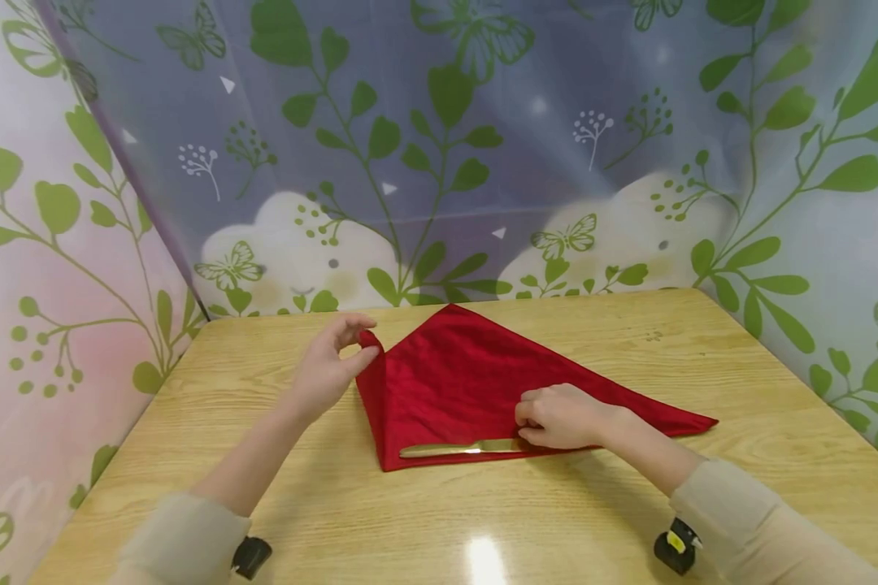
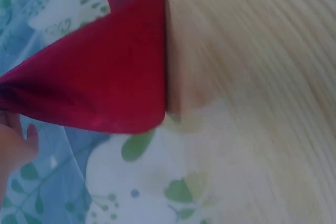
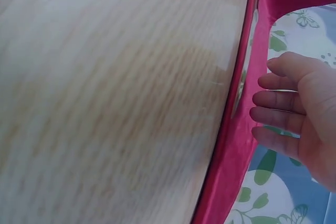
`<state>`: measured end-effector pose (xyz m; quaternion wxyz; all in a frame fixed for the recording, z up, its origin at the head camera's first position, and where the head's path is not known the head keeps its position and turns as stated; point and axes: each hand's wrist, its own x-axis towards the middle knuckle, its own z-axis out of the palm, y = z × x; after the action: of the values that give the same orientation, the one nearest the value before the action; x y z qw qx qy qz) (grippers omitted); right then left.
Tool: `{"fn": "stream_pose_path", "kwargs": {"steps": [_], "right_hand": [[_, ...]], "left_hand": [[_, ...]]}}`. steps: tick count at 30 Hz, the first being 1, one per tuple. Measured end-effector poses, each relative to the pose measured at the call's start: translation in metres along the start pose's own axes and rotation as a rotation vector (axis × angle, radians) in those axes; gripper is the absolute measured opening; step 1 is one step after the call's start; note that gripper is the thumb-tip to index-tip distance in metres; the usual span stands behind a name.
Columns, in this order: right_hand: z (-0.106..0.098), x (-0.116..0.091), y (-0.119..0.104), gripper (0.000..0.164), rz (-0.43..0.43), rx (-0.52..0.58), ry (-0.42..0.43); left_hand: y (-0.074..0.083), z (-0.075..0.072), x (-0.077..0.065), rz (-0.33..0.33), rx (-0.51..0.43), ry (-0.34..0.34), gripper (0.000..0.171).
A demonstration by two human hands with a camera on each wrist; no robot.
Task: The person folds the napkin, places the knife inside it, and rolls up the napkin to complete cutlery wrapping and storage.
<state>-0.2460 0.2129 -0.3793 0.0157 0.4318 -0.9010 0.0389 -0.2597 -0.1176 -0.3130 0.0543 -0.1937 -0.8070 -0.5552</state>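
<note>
A red cloth napkin (image 1: 454,382) lies on the table, folded along its near edge with a peak at the back and a long point at the right. Its left corner is raised off the table, and my left hand (image 1: 329,361) pinches it between thumb and fingers. The left wrist view shows the lifted flap (image 2: 115,72) stretched toward that hand (image 2: 16,148). A table knife (image 1: 439,449) lies along the napkin's near fold. My right hand (image 1: 565,416) rests on the cloth by the knife's right end, its fingers (image 3: 275,100) relaxed and loosely bent.
The wooden table (image 1: 263,455) reaches back to a patterned cloth backdrop (image 1: 439,162) with leaves and butterflies. More patterned cloth (image 1: 58,268) stands along the left and right sides. A black device (image 1: 251,557) is strapped under the left sleeve, another (image 1: 676,546) under the right.
</note>
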Motion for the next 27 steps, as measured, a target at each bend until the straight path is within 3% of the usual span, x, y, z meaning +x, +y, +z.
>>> {"fn": "stream_pose_path", "kwargs": {"steps": [5,8,11,21,27], "right_hand": [[-0.010,0.009,-0.003,0.004,0.052,0.200,0.016],[-0.020,0.017,-0.008,0.006,0.075,0.376,0.055],[-0.029,0.022,-0.013,0.008,0.097,0.476,0.105],[-0.045,0.037,-0.027,0.013,0.275,0.697,0.233],[-0.044,0.041,-0.029,0.016,0.246,0.724,0.219]], "left_hand": [[-0.001,0.025,0.002,-0.022,-0.018,-0.077,0.016],[-0.002,0.038,0.003,-0.039,0.041,-0.118,0.012],[-0.003,0.051,0.005,-0.042,0.087,-0.165,0.012],[0.000,0.071,0.010,-0.063,0.323,-0.287,0.009],[-0.001,0.078,0.010,-0.037,0.337,-0.366,0.009]]}}
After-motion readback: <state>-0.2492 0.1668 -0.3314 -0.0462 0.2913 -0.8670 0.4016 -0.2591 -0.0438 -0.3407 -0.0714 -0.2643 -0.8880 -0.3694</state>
